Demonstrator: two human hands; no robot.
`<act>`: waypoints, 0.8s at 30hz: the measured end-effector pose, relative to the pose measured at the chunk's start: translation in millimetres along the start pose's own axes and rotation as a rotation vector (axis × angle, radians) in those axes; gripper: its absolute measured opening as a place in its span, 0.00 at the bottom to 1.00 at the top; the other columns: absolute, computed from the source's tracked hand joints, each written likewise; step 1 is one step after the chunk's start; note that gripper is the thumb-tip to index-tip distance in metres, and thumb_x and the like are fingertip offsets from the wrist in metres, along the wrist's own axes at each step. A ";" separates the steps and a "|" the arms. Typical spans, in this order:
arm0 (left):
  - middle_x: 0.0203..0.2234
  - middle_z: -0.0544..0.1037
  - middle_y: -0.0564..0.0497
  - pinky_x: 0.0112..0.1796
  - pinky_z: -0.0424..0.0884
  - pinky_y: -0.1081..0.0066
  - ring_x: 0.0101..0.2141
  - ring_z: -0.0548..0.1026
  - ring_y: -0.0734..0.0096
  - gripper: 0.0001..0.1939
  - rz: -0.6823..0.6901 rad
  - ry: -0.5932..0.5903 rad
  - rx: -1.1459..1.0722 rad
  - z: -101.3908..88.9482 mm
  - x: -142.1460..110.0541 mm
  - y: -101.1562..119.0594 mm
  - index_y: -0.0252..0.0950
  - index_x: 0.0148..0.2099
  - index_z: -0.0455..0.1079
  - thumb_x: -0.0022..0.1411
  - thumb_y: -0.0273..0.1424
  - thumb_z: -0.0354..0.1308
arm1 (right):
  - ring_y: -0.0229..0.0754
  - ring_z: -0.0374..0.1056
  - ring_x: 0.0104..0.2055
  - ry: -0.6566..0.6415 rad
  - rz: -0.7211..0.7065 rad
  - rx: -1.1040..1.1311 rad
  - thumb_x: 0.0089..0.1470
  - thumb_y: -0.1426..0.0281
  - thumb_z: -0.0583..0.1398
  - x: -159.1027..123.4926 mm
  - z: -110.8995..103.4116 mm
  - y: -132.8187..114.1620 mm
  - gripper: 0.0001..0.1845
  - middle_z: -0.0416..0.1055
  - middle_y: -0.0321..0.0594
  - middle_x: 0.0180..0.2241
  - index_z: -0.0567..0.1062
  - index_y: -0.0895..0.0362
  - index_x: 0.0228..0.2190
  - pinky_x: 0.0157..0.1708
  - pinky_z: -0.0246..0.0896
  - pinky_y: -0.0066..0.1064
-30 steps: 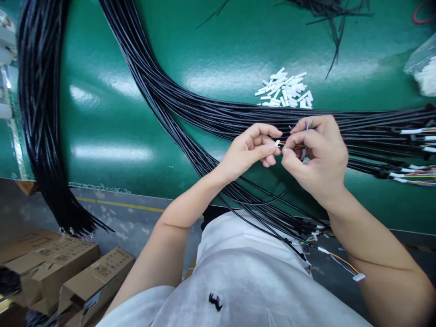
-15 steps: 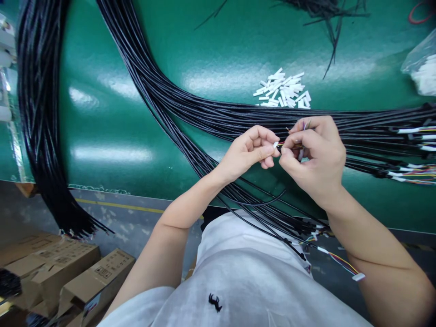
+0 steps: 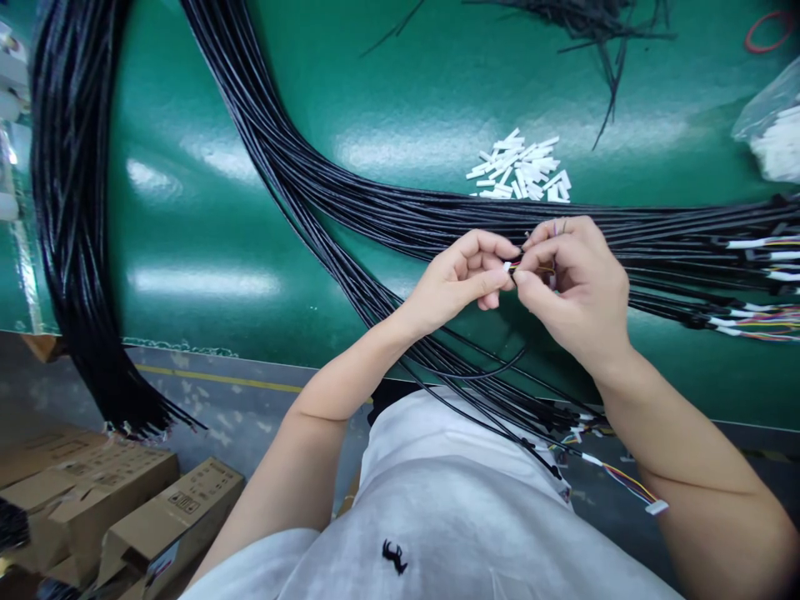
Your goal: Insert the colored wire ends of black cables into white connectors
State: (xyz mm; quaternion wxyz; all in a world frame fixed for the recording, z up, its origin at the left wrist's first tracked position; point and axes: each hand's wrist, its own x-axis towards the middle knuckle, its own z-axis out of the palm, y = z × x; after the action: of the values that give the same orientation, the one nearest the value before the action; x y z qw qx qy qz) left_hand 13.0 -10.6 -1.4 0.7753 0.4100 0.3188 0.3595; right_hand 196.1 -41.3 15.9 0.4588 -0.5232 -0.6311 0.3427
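Observation:
Between finger and thumb, my left hand (image 3: pixel 466 271) pinches a small white connector (image 3: pixel 507 267) with thin coloured wires running out of its right side. My right hand (image 3: pixel 578 287) is closed on those coloured wires (image 3: pixel 545 269), its fingertips close to the connector. Part of the wires is hidden behind the right fingers. Both hands are above a thick bundle of black cables (image 3: pixel 375 200). Below them a second strand of black cables (image 3: pixel 462 367) drops over the table edge, and one cable there ends in coloured wires with a white connector (image 3: pixel 656 507).
A pile of white connector housings (image 3: pixel 522 171) lies on the green table (image 3: pixel 206 225). Bagged white parts (image 3: pixel 778 142), a red ring (image 3: pixel 768 32) and black strips (image 3: pixel 587 21) are farther out. Another cable bundle (image 3: pixel 75 208) hangs over the left; cardboard boxes (image 3: pixel 168 517) stand on the floor.
My right hand has shifted slightly left and its fingertips are now closer to the left hand. The left hand keeps its pinch on the connector.

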 end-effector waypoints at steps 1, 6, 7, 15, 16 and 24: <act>0.30 0.80 0.57 0.27 0.71 0.79 0.24 0.75 0.84 0.22 0.015 0.021 0.001 -0.1 0.5 1.6 0.37 0.47 0.72 0.59 0.42 0.74 | 0.39 0.70 0.33 0.005 0.062 0.106 0.58 0.72 0.65 1.3 -1.1 0.2 0.06 0.70 0.40 0.41 0.75 0.51 0.30 0.25 0.67 0.32; 0.27 0.76 0.57 0.25 0.66 0.79 0.23 0.69 0.86 0.19 0.044 0.122 -0.004 -0.7 1.8 10.2 0.36 0.44 0.74 0.60 0.42 0.73 | 0.34 0.74 0.27 0.049 0.383 0.557 0.60 0.62 0.68 8.7 -4.8 -0.6 0.12 0.71 0.36 0.41 0.72 0.52 0.31 0.23 0.74 0.28; 0.27 0.76 0.57 0.25 0.66 0.79 0.22 0.69 0.86 0.19 0.043 0.129 -0.006 -0.7 1.8 11.1 0.36 0.43 0.74 0.60 0.42 0.73 | 0.35 0.75 0.27 0.053 0.408 0.580 0.59 0.62 0.69 9.8 -5.0 -0.8 0.12 0.71 0.36 0.40 0.72 0.53 0.31 0.22 0.74 0.27; 0.27 0.76 0.57 0.26 0.66 0.80 0.22 0.69 0.87 0.17 0.034 0.133 -0.018 -0.1 1.2 11.1 0.35 0.43 0.74 0.60 0.41 0.73 | 0.33 0.74 0.28 0.044 0.459 0.610 0.60 0.62 0.69 9.9 -5.9 -2.2 0.12 0.72 0.35 0.41 0.72 0.52 0.32 0.23 0.75 0.26; 0.27 0.76 0.57 0.26 0.66 0.80 0.22 0.69 0.87 0.17 0.033 0.132 -0.018 0.0 1.1 10.9 0.35 0.43 0.74 0.60 0.40 0.73 | 0.33 0.73 0.28 0.038 0.462 0.607 0.60 0.60 0.69 10.1 -5.8 -2.1 0.13 0.71 0.35 0.40 0.72 0.52 0.32 0.23 0.75 0.26; 0.27 0.76 0.57 0.26 0.65 0.79 0.22 0.68 0.86 0.18 0.010 0.110 0.014 2.1 0.1 7.9 0.36 0.43 0.74 0.60 0.42 0.72 | 0.30 0.63 0.20 -0.088 0.437 0.518 0.49 0.50 0.75 15.9 -4.3 3.1 0.22 0.68 0.31 0.33 0.75 0.50 0.34 0.16 0.67 0.27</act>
State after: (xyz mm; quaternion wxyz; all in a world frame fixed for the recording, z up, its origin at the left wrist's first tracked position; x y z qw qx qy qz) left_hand 12.4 -8.1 6.3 0.7521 0.3964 0.3612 0.3831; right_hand 200.7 -25.3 18.0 0.4646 -0.4966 -0.4154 0.6042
